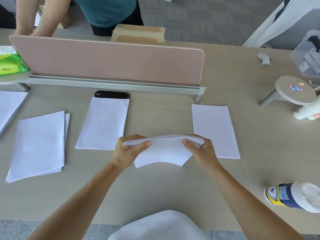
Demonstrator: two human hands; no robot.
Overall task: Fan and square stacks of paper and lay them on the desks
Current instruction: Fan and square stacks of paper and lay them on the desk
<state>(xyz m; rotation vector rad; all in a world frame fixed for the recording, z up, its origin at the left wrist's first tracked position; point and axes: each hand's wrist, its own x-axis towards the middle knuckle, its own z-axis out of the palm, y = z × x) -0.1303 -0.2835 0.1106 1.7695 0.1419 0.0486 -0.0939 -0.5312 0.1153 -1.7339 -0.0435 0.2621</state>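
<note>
I hold a thin stack of white paper (163, 153) above the beige desk (155, 191), bowed upward in the middle. My left hand (128, 151) grips its left end, thumb on top. My right hand (200, 149) grips the right end the same way. Flat on the desk lie other white stacks: one at the right (214, 130), one in the middle (103, 123), a slightly fanned one at the left (38, 146), and a further one at the far left edge (8, 108).
A pink divider screen (110, 61) runs across the desk, with a black phone (112, 94) at its foot. A lidded cup (294, 196) lies at the right. A green tissue pack (10, 63), a clear box (308, 54) and another person (103, 13) are beyond.
</note>
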